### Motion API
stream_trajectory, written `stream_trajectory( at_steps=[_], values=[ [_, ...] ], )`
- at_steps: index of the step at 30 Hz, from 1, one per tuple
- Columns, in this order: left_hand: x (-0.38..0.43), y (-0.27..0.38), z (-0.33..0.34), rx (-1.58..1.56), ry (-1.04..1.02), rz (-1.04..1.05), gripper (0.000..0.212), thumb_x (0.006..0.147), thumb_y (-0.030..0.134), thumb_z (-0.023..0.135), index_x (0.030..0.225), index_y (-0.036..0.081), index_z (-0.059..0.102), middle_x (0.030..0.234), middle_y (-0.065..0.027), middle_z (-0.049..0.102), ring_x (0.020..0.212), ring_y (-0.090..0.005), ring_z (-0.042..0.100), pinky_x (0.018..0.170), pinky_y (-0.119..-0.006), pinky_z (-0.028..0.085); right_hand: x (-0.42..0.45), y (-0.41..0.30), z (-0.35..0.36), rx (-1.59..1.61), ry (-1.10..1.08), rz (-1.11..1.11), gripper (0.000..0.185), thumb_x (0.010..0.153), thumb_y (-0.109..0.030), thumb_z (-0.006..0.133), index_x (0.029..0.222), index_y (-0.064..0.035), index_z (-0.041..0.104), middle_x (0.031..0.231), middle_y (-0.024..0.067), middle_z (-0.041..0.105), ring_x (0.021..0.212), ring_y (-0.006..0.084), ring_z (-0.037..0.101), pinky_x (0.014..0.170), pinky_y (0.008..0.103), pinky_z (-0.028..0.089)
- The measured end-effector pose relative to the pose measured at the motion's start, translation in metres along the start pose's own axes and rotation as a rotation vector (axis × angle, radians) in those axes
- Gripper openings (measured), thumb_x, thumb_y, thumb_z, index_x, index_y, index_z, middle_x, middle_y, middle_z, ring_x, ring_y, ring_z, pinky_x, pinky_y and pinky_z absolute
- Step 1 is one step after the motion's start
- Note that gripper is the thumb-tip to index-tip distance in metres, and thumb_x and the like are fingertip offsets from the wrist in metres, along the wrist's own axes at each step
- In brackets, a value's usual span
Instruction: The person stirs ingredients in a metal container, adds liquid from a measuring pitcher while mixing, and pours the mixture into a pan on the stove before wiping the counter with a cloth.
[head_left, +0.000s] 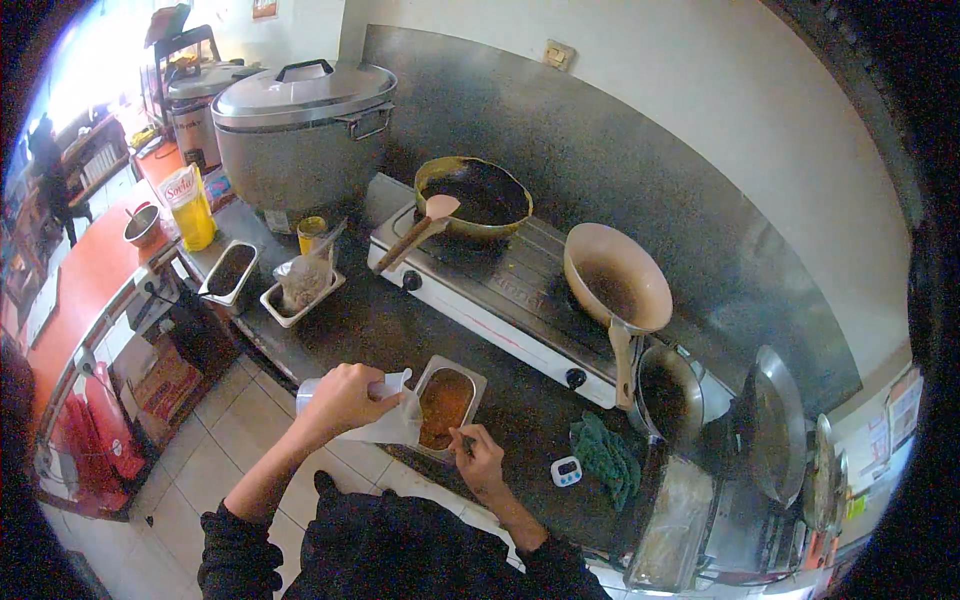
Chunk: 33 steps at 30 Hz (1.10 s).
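My left hand (349, 397) grips a translucent plastic container (397, 420), which is tilted with its rim beside the near-left edge of a steel food pan (474, 375). Reddish-orange sauce or chopped food (448, 397) fills part of that pan. At the pan's near right corner, my right hand (480, 456) holds a thin utensil whose lower end is in or just above the food; its kind cannot be told. A white digital timer (566, 472) and a green cloth (609, 457) lie on the dark counter to the right.
Behind the pan stands a two-burner gas stove (487, 322) with a wok (476, 225) and a light frying pan (615, 277). Left are a large rice cooker (300, 150), an oil pouch (189, 214) and two steel pans (232, 274). More pans (772, 427) stand at right.
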<state>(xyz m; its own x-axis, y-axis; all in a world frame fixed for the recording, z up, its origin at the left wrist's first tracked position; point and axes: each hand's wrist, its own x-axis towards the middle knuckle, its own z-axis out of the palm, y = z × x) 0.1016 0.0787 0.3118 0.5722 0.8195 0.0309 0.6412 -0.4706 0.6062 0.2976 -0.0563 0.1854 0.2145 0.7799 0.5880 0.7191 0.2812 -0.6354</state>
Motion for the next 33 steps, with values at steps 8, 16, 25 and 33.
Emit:
stream_trajectory(
  at_steps=[8,16,25,33],
  values=[
    [-0.002,0.011,-0.006,0.072,0.008,0.029,0.036,0.068,0.037,0.066,0.067,0.001,0.063,0.061,-0.0175,0.06,0.057,-0.0346,0.059,0.056,-0.041,0.048,0.03,0.006,0.0,0.027,0.016,-0.034,0.007,0.082,-0.004,0.057,0.08,0.0031,0.059,0.071,0.0095,0.056,0.058,0.0158,0.06,0.05,0.0265,0.047],
    [0.003,0.014,-0.002,0.087,-0.018,0.031,0.038,0.068,0.039,0.066,0.066,0.002,0.063,0.06,-0.0189,0.059,0.059,-0.0357,0.059,0.056,-0.042,0.048,0.058,0.048,0.009,-0.026,0.082,-0.03,0.008,0.082,-0.004,0.058,0.081,0.004,0.057,0.071,0.01,0.056,0.058,0.0163,0.061,0.048,0.0267,0.048],
    [0.003,0.018,-0.005,0.126,-0.03,0.045,0.037,0.069,0.038,0.065,0.063,0.001,0.061,0.061,-0.0192,0.059,0.06,-0.036,0.059,0.057,-0.042,0.048,0.055,0.047,0.008,0.102,0.015,0.009,0.006,0.084,-0.006,0.055,0.083,0.0,0.054,0.074,0.0099,0.058,0.065,0.0148,0.062,0.054,0.024,0.048],
    [0.005,0.022,-0.005,0.117,-0.034,0.073,0.037,0.069,0.037,0.065,0.064,0.001,0.061,0.062,-0.0191,0.059,0.06,-0.0357,0.059,0.057,-0.042,0.048,0.03,0.045,0.007,0.456,-0.151,0.361,0.011,0.088,-0.01,0.052,0.088,-0.0002,0.056,0.08,0.0059,0.06,0.069,0.0112,0.059,0.06,0.024,0.048]
  ],
)
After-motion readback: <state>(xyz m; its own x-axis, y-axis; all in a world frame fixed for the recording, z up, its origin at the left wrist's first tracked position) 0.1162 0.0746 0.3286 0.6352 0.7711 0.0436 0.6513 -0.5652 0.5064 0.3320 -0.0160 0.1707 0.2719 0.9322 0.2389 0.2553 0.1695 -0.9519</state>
